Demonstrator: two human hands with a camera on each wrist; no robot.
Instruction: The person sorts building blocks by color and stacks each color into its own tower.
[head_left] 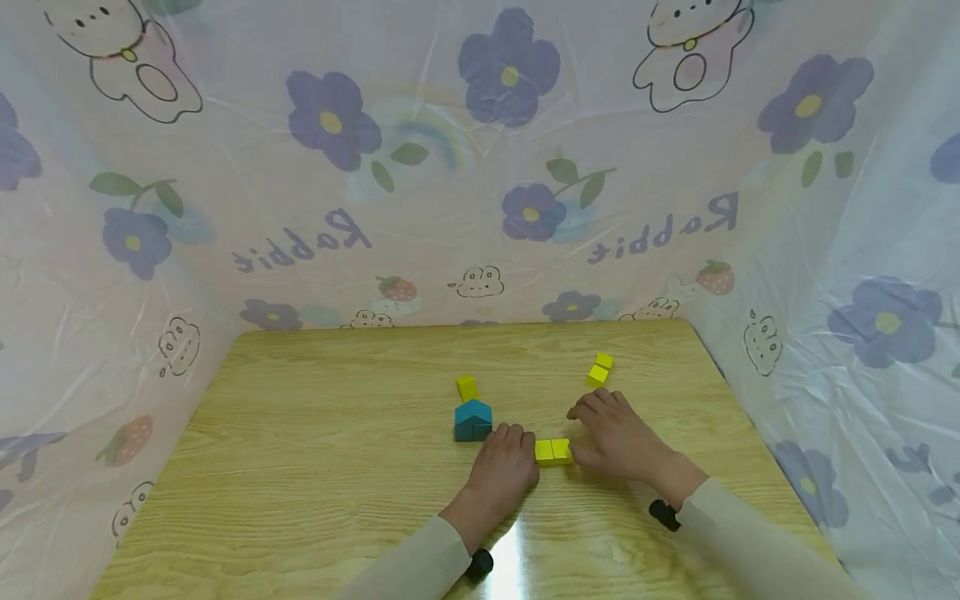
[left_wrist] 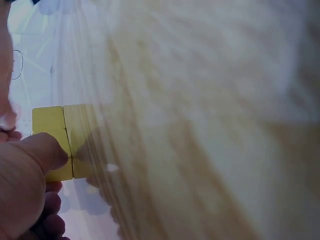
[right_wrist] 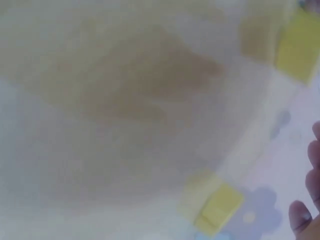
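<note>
Two yellow blocks (head_left: pixel 553 452) stand side by side on the table, between my hands. My left hand (head_left: pixel 504 467) is at their left end; up close in the left wrist view, its thumb (left_wrist: pixel 47 152) lies over the face of a yellow block (left_wrist: pixel 49 118), with curled fingers behind and below, pinching it. My right hand (head_left: pixel 622 437) is at the right end of the pair, fingers spread and nothing gripped. In the right wrist view its fingers (right_wrist: pixel 314 182) and thumb are apart. Just left of my left hand stands a blue house-shaped block stack (head_left: pixel 473 422) with a peaked top.
Behind the blue stack is another yellow block (head_left: pixel 467 387). Two more yellow blocks (head_left: pixel 599 370) lie farther back, beyond my right hand. The wood-grain table (head_left: pixel 322 433) is glossy and reflects light. A flower-and-rabbit printed sheet (head_left: pixel 450 208) encloses its back and sides.
</note>
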